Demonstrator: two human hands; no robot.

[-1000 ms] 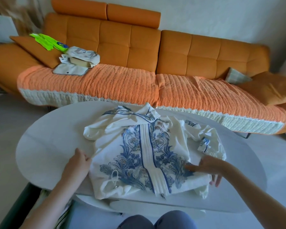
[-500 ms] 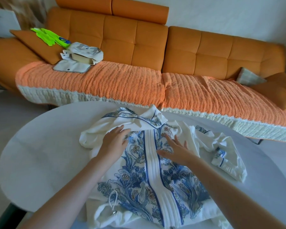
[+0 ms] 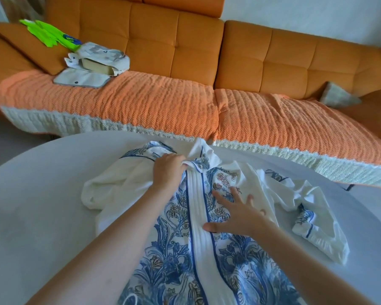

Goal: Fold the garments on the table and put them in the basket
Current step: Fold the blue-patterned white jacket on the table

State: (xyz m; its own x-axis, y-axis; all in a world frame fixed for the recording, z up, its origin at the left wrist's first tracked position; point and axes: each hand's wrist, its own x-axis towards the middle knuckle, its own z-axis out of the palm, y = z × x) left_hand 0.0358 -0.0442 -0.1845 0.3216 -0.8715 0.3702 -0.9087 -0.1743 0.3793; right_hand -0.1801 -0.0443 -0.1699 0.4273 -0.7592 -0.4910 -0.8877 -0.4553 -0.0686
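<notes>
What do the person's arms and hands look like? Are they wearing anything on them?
No, nothing is worn. The left hand and right hand are bare, with no gloves, rings or watch showing. The left forearm and right forearm are bare too; no sleeve is in view.

Place: home living room.
Evidence: orange sofa (image 3: pixel 284 56) beyond the left hand (image 3: pixel 166 170); knitted throw (image 3: pixel 141 102) on its seat; cushion (image 3: pixel 31 51) further left.

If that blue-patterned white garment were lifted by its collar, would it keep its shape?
Probably floppy: the garment bunches in soft folds where the left hand grips near its collar. Likely light and thin: its sleeve lies crumpled on the table.
</notes>
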